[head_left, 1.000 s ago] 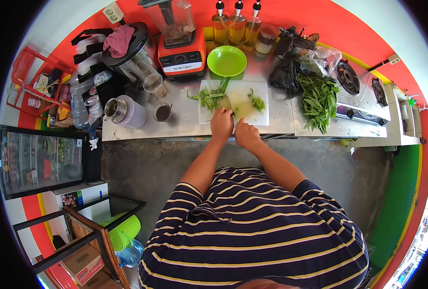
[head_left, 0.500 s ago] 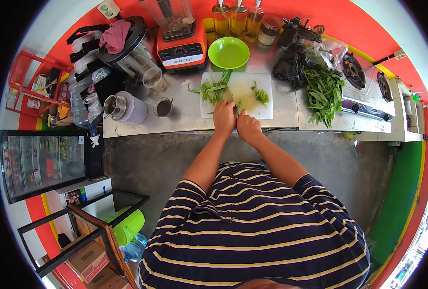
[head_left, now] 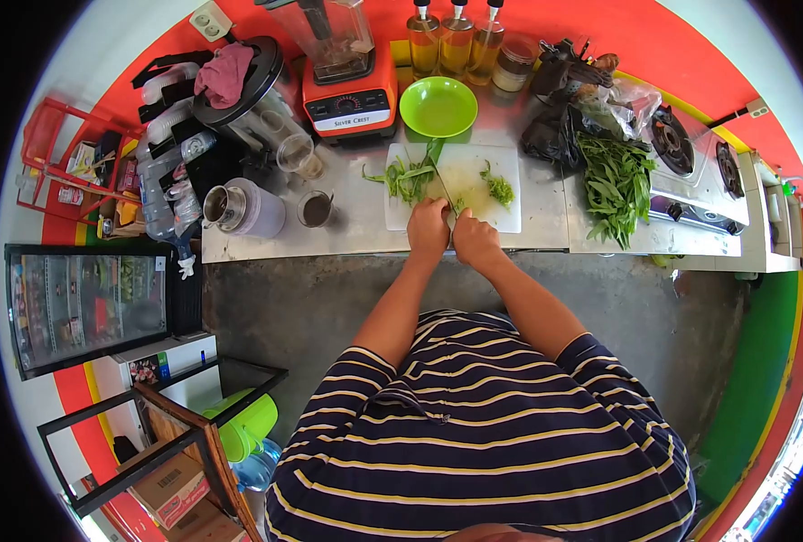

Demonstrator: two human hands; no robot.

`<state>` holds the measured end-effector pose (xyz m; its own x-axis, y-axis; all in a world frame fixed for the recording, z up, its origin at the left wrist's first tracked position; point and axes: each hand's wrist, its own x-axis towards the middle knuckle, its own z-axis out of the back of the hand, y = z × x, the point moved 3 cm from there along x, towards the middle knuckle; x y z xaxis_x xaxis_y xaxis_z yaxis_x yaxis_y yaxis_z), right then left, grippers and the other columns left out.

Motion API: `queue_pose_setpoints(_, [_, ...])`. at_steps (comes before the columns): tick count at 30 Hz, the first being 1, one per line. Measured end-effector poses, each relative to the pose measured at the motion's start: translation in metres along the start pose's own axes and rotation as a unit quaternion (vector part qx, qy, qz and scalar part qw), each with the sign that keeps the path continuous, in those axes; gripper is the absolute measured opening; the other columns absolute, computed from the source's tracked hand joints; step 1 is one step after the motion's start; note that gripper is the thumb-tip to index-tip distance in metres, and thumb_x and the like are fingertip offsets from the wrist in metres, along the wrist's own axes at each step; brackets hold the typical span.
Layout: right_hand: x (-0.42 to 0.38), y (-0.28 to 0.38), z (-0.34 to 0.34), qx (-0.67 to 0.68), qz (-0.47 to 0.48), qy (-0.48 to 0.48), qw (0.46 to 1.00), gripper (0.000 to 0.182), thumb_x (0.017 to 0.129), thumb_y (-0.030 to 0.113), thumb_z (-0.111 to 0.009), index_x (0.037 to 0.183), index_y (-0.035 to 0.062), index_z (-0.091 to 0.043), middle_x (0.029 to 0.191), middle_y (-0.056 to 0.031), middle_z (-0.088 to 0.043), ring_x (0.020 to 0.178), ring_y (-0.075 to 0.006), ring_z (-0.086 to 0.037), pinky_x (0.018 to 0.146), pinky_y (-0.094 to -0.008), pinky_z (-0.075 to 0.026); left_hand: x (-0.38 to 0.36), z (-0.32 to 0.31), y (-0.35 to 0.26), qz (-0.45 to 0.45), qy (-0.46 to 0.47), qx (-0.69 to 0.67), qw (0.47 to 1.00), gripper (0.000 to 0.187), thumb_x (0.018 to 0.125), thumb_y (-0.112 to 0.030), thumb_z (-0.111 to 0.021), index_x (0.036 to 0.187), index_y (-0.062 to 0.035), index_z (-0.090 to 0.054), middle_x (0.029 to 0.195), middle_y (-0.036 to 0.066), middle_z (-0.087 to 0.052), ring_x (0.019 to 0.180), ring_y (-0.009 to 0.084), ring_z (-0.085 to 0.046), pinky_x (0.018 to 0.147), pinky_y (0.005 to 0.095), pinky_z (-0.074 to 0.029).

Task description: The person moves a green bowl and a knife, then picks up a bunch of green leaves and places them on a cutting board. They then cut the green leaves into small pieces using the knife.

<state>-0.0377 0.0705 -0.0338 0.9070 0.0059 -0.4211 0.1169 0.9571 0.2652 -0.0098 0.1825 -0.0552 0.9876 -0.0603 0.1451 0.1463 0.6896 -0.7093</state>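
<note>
A white cutting board [head_left: 503, 215] lies at the counter's front edge. My right hand [head_left: 476, 238] is closed around a knife [head_left: 448, 188]; its thin blade points away from me over the board. Beside it, my left hand [head_left: 429, 225] has its fingers curled down on leafy green stems at the board's near side, and the held part is mostly hidden. Long leafy greens [head_left: 408, 179] lie left of the blade. To its right is a small heap of cut greens [head_left: 498, 189], with a few bits near the knife.
Behind the board stand a green bowl [head_left: 438, 107] and a red blender [head_left: 349, 101]. A metal flask [head_left: 243, 208] and a cup of dark liquid [head_left: 315, 209] are at left. More leafy greens [head_left: 615, 185] lie at right beside a gas stove [head_left: 690, 185].
The whole view has shifted slightly, so the counter appears further right and lower. Both hands stay together at the board's near edge, and the knife blade shows more clearly.
</note>
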Motion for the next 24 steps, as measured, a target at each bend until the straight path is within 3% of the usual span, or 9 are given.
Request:
queue_pose_setpoints(17, [-0.015, 0.004, -0.003, -0.011, -0.022, 0.018, 1.000, 0.031, 0.087, 0.008, -0.064, 0.111, -0.0039, -0.048, 0.104, -0.0276, -0.071, 0.098, -0.0403, -0.072, 0.084, -0.0455, -0.059, -0.005, -0.003, 0.005, -0.078, -0.036, 0.011, 0.996, 0.012, 0.083, -0.003, -0.059, 0.087, -0.0013, -0.071, 0.089, 0.017, -0.066, 0.092, 0.0377, -0.062, 0.081, 0.0464, -0.051])
queue_pose_setpoints(24, [-0.004, 0.003, 0.002, 0.004, -0.005, 0.006, 1.000, 0.034, 0.086, 0.008, -0.065, 0.113, -0.0042, -0.047, 0.105, -0.0282, -0.070, 0.099, -0.0411, -0.072, 0.085, -0.0460, -0.058, -0.001, -0.002, 0.001, -0.052, -0.013, 0.000, 0.999, 0.011, 0.083, -0.002, -0.060, 0.087, -0.0017, -0.070, 0.089, 0.016, -0.066, 0.092, 0.0377, -0.062, 0.081, 0.0476, -0.050])
